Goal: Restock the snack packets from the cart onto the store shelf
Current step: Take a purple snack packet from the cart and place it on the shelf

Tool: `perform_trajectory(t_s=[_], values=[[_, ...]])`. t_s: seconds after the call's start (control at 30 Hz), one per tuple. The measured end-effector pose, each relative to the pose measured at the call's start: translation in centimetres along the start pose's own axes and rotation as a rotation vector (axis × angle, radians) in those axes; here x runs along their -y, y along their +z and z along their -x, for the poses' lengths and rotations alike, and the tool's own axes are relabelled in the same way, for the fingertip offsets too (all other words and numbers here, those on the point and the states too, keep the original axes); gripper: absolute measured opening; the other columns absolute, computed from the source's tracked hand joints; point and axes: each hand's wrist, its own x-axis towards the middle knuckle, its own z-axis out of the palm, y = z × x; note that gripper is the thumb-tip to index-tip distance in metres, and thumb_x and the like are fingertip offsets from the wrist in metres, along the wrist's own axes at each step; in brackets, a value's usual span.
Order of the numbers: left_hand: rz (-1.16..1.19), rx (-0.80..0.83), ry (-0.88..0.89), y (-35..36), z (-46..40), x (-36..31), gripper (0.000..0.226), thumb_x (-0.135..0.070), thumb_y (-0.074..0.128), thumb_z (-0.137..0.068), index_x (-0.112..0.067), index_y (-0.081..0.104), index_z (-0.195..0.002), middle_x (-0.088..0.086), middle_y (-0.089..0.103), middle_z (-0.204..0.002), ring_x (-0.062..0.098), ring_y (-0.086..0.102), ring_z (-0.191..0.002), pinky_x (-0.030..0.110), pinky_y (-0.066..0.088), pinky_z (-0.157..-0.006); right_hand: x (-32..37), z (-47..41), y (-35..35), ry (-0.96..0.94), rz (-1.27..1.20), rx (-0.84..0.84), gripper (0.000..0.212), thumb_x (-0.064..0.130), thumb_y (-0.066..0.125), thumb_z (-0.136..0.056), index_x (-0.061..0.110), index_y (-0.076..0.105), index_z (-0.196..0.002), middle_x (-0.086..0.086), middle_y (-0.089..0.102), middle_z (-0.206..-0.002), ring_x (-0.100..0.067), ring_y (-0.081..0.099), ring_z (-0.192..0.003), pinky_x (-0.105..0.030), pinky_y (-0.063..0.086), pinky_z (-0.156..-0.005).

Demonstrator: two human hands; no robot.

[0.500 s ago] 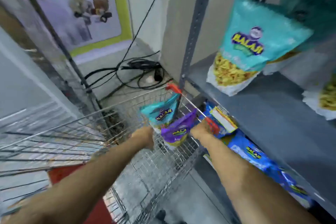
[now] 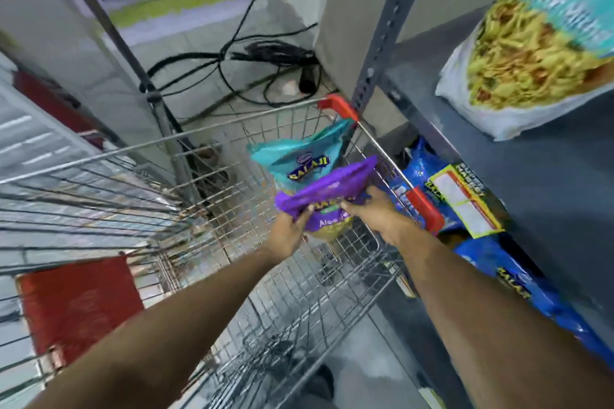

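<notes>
Inside the wire cart (image 2: 206, 129) lie two snack packets: a teal one (image 2: 299, 156) at the far end and a purple one (image 2: 329, 189) in front of it. My left hand (image 2: 289, 236) grips the purple packet's lower left side. My right hand (image 2: 382, 212) holds its right side, fingers over the front. The grey store shelf (image 2: 498, 156) stands to the right, with a large teal packet of yellow snack mix (image 2: 531, 53) standing on it.
Blue packets (image 2: 518, 279) and a yellow-edged box (image 2: 461, 199) fill the shelf level below. The cart's red-capped handle bar (image 2: 382, 149) runs beside the shelf post (image 2: 388, 23). Black cables (image 2: 265, 60) lie on the floor beyond the cart. A red flap (image 2: 76, 302) sits at the cart's near left.
Both hands have come together onto the purple packet; the right hand left the cart's handle bar. The camera has dipped closer to the cart.
</notes>
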Motion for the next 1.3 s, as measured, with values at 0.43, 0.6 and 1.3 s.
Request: perform_trajectory(t_s=[0.43, 0.6, 1.3], values=[[-0.125, -0.075, 0.234, -10.4, 5.0, -12.9, 0.071, -0.071, 0.034, -0.081, -0.009, 0.063, -0.096, 0.018, 0.075, -0.091, 0.031, 0.071, -0.088, 0.048, 0.056, -0.081, 12.2, 13.5, -3.2, -0.343, -0.485, 0.077, 0.011, 0.021, 0.061, -0.092, 0.017, 0.069, -0.099, 0.006, 0.077, -0.086, -0.008, 0.072, -0.078, -0.024, 0.059, -0.069], [-0.164, 0.007, 0.417, -10.8, 8.1, -21.0, 0.082, -0.083, 0.030, -0.076, -0.010, 0.062, -0.094, 0.018, 0.074, -0.091, 0.032, 0.070, -0.086, 0.047, 0.055, -0.082, 15.0, 20.8, -8.7, -0.481, -0.532, -0.096, 0.010, 0.026, 0.063, -0.091, 0.019, 0.070, -0.092, -0.009, 0.076, -0.098, -0.019, 0.067, -0.089, -0.043, 0.056, -0.086], [-0.303, 0.837, 0.995, 31.1, 29.8, -40.7, 0.072, -0.069, 0.026, -0.084, -0.006, 0.060, -0.096, 0.018, 0.072, -0.101, 0.034, 0.065, -0.100, 0.042, 0.050, -0.090, -12.0, 50.0, -37.7, -0.461, -0.649, -1.235, 0.020, 0.003, 0.057, -0.093, 0.018, 0.063, -0.104, 0.014, 0.077, -0.088, 0.000, 0.070, -0.082, -0.018, 0.055, -0.075]])
